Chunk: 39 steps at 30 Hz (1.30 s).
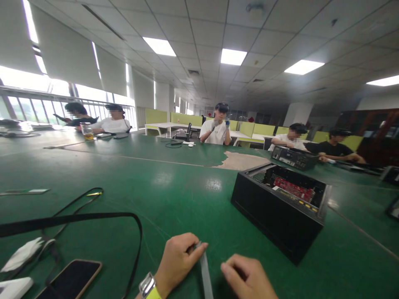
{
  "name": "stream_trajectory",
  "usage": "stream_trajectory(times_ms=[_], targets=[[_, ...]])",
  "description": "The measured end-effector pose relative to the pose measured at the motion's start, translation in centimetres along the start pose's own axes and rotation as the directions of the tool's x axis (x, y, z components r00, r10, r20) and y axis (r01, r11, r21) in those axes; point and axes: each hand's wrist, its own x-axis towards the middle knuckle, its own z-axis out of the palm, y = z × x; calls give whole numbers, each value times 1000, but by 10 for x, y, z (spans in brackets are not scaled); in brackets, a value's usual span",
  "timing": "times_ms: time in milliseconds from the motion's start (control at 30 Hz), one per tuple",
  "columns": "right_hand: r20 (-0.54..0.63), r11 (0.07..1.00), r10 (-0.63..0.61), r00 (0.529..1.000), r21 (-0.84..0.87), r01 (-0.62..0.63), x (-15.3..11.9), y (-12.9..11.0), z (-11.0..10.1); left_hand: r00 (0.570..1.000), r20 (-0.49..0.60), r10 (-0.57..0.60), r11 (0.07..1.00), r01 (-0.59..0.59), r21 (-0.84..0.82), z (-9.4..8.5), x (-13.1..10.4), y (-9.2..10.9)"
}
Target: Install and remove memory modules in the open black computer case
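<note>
My left hand [181, 258], with a watch on its wrist, pinches the upper end of a flat grey strip [205, 274] at the bottom middle of the head view. The strip runs down out of the frame. To its right, my right hand [246, 276] is apart from the strip, its fingers curled in and pressed together; anything inside them is too hidden to make out. An open black computer case [271, 216] with a red board [293, 189] inside lies on the green table [174, 199], beyond my right hand.
At the lower left lie a phone [71, 280], a black strap [93, 216] and a white crumpled item [23, 254]. Several people sit around the far table edges. A second case [293, 158] stands at the back right.
</note>
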Motion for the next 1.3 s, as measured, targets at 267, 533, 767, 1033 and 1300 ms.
stream_trajectory(times_ms=[267,533,767,1033,1300], targets=[[-336,701,82,938,-649,-294,59,16,-223,997,-61,-42,990,33,-134,-5,1,-3],[-170,710,261,950,-634,-308,67,9,-209,936,-42,-350,608,193,-770,-41,44,18],[272,971,85,959,-239,-19,8,-90,-139,957,-284,-66,833,-103,-543,-84,170,100],[374,614,190,908,-767,187,86,-64,-138,940,111,324,929,-338,152,-38,186,166],[308,437,185,933,-876,203,84,1,-92,609,770,192,694,-639,332,-12,147,147]])
